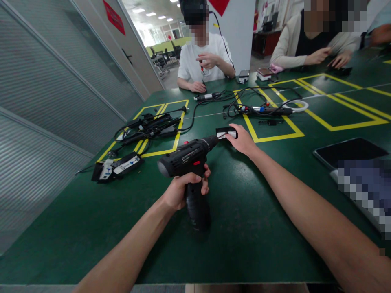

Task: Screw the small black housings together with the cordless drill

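My left hand point(181, 188) is wrapped round the grip of a black cordless drill point(186, 158) with red buttons. The drill lies level in the air over the table, its chuck pointing away and to the right. A thin bit runs from the chuck to a small black-and-white block point(226, 133); whether the tip touches it I cannot tell. My right hand point(242, 140) grips this block from the right, with thumb and fingers closed on its end. The block's underside is hidden.
Black cables and adapters point(159, 126) lie heaped at the left, near an opened black casing point(119, 167). Another corded tool point(265, 110) lies beyond my right hand. A phone point(351, 152) rests at the right. Two people sit across the green table point(244, 228).
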Action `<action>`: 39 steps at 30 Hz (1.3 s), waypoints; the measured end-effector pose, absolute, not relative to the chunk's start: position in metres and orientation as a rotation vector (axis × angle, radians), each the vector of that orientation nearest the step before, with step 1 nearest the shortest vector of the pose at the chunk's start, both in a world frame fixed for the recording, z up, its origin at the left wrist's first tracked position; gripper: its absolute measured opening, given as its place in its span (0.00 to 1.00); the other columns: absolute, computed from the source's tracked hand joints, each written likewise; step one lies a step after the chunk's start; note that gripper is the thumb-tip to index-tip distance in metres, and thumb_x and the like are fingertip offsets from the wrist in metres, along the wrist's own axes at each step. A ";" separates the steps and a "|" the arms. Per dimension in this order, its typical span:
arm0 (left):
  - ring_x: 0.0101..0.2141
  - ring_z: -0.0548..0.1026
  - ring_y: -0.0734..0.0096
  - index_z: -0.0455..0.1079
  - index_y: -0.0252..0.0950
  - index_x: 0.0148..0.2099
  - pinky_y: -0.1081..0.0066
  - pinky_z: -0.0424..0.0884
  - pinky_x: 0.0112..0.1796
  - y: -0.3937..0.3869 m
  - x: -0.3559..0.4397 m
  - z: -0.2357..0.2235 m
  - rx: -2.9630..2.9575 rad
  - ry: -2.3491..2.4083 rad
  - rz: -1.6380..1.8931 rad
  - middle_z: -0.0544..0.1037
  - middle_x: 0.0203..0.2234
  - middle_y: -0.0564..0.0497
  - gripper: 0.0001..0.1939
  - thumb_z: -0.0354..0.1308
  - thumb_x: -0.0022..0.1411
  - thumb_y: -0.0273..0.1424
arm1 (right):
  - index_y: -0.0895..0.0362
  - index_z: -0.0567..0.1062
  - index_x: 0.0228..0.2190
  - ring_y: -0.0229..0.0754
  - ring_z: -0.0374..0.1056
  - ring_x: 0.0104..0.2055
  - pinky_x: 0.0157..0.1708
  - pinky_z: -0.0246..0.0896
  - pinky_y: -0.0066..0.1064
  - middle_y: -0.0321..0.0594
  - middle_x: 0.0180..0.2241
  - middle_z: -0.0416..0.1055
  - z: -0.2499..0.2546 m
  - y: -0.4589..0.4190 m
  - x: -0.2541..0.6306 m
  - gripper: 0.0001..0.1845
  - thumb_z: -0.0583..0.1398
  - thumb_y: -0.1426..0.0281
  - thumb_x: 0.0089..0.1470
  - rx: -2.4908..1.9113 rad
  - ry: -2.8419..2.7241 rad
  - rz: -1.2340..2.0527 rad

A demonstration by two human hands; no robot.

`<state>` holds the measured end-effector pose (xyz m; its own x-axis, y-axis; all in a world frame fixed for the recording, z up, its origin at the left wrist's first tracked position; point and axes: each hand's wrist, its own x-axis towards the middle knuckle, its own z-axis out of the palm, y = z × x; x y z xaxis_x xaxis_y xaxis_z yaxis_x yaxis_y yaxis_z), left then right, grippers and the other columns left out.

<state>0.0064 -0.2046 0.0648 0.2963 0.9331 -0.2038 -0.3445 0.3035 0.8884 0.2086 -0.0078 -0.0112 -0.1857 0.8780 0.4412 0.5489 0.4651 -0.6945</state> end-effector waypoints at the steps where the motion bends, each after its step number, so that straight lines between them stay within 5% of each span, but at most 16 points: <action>1: 0.21 0.69 0.77 0.65 0.32 0.44 0.67 0.68 0.29 -0.205 0.008 0.065 0.849 0.865 1.002 0.70 0.34 0.50 0.17 0.54 0.49 0.27 | 0.57 0.68 0.56 0.53 0.65 0.56 0.56 0.60 0.46 0.50 0.53 0.67 -0.011 -0.008 0.209 0.28 0.59 0.62 0.55 -1.199 -1.869 0.485; 39: 0.20 0.71 0.75 0.65 0.32 0.39 0.71 0.66 0.25 -0.200 0.023 0.074 0.905 1.019 1.026 0.69 0.27 0.53 0.14 0.58 0.48 0.29 | 0.54 0.71 0.51 0.54 0.68 0.49 0.52 0.61 0.48 0.49 0.47 0.67 -0.008 -0.001 0.209 0.21 0.59 0.64 0.55 -1.213 -1.938 0.460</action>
